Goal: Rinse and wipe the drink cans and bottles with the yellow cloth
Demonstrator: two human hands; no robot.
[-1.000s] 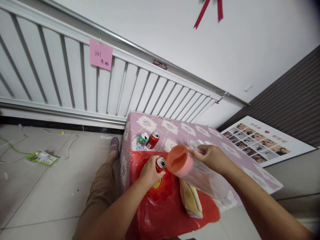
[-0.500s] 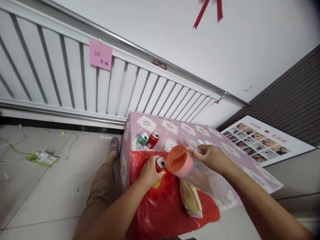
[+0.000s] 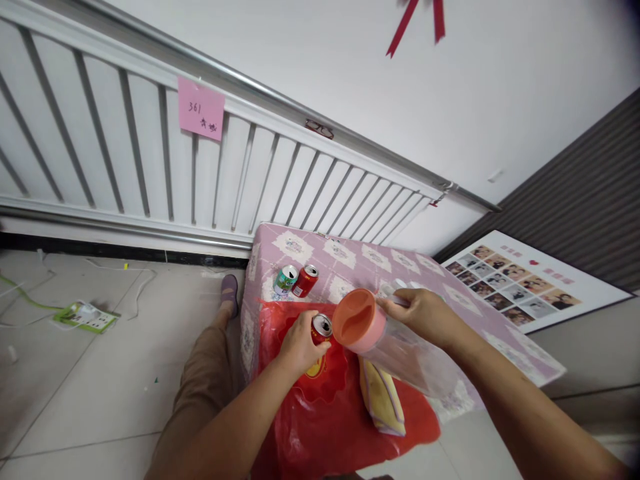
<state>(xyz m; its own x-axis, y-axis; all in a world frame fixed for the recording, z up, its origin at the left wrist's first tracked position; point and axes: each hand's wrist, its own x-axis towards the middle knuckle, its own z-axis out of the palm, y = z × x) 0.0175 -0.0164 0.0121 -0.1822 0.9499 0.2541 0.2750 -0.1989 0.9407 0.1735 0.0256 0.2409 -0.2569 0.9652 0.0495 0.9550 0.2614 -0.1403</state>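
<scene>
Nearest is a brown trouser leg point(image 3: 200, 387), and by it a red plastic sheet point(image 3: 325, 437) with a yellow cloth point(image 3: 381, 403) lying folded on it. The left hand point(image 3: 301, 347) is wrapped around an opened red can point(image 3: 323, 328), thumb on one side and fingers on the other, holding it upright above a red scalloped shape (dish or print, I can't tell).

The right hand point(image 3: 425, 317) is closed on the handle of a clear jug point(image 3: 410, 360), tipped so that its orange lid point(image 3: 356, 323) leans toward the can. Lid and can rim are side by side; whether they touch, I cannot make out, and no stream of liquid shows.

Over the last second, hardly anything has changed: can, jug and both hands have kept their places, so I judge the work to be at a steady hold.

Just beyond, a green can point(image 3: 286, 283) and another red can point(image 3: 305, 282), both opened, stand side by side on the flowered tablecloth point(image 3: 295, 244). Farther off come a white radiator point(image 3: 283, 183) bearing a pink note point(image 3: 201, 109), and a photo board point(image 3: 530, 281) at the right.
</scene>
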